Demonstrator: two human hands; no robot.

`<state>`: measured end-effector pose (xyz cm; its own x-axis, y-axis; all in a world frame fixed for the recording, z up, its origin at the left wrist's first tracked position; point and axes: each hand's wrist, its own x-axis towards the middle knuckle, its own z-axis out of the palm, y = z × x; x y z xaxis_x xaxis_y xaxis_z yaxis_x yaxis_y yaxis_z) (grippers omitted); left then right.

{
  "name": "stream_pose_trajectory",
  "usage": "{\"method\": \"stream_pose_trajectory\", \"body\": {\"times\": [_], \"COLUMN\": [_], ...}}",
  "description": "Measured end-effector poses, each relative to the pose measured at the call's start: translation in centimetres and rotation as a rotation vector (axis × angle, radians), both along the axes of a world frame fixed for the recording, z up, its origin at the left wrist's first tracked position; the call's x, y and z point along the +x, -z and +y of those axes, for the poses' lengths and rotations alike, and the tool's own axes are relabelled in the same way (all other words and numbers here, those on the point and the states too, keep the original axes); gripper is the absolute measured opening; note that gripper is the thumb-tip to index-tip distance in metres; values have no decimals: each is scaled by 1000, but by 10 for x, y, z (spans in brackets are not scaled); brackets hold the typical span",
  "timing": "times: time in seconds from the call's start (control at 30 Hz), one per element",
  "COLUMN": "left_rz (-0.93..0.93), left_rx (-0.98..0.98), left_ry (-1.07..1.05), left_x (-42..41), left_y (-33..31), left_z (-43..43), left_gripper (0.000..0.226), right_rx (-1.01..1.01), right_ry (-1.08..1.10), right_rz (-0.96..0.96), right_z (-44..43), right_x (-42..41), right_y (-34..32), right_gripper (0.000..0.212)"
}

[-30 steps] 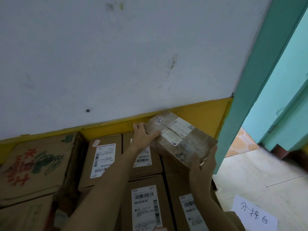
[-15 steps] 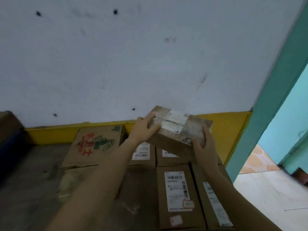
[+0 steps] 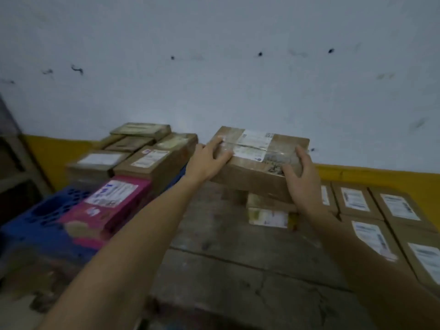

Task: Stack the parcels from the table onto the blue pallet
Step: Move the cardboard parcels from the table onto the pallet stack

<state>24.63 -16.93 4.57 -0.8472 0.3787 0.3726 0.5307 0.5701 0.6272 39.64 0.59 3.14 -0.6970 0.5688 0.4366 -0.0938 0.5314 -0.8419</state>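
Label print on the held parcel [image 3: 250, 172] blurred, not legible; small box [image 3: 267, 214] beneath it partly hidden; blue pallet [image 3: 28, 231] largely covered by stacked parcels [image 3: 147, 163], cut off at left edge; labelled boxes [image 3: 369, 236] cut off at right edge.

You face a pale, whitish wall [image 3: 214, 79] marked with small dark holes [image 3: 260, 54] in a rough row and several dark scuffs. A yellow band [image 3: 381, 177] runs along its base. A worn wooden table [image 3: 238, 258] of grey planks stands before the wall. Beyond the table's left edge, a dark shelving frame [image 3: 14, 163] stands by the wall. The floor [image 3: 19, 313] shows at lower left, dim and blurred. Lighting is low.
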Motion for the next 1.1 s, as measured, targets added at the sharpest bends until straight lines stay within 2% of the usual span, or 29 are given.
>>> {"method": "stream_pose_trajectory", "body": {"times": [0.33,0.63,0.77,0.9,1.1], "left_rz": [124,86,66,-45,-236], "left_rx": [12,5,-11,-47,-100], "left_ry": [-360,-597,-644,-663,-594], "left_x": [22,-3,-28,-59,-110], "left_y": [-45,-18,-6,16,59], "left_z": [-289,-475,-527,-557,-567], "left_gripper": [54,57,53,53,56], "right_rx": [-26,-22,-88,-133,-165], "right_ry": [-357,-670,-741,-763,-668], "right_rz": [48,-17,-92,-201,-449], "right_z": [-250,-414,-467,-499,-512], "right_x": [-45,-120,-161,-192,-227], "right_y": [-40,-31,-16,4,37], "right_gripper": [59,61,60,58,60]}}
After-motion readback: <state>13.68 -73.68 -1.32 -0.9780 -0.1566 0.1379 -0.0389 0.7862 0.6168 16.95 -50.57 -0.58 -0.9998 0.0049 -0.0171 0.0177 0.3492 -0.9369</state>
